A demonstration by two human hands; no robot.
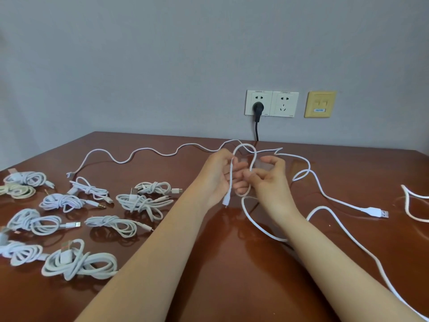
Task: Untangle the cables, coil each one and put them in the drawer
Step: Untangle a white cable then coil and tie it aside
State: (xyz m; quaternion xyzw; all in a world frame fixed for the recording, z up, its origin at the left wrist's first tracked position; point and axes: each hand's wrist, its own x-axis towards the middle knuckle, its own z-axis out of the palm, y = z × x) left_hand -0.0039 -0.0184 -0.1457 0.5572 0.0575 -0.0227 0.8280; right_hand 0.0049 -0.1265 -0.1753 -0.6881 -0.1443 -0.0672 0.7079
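Note:
Both hands are raised over the middle of the brown table. My left hand grips a white braided cable near its small plug, which hangs below the palm. My right hand pinches the same cable, forming one loop between the hands. The rest of this cable trails loosely to the right, ending in a USB plug. A second loose white cable snakes across the far left of the table. Several coiled white cables lie in rows at the left.
A black plug sits in a wall socket behind the table, its black cord dropping down. Another white cable lies at the right edge. No drawer is in view.

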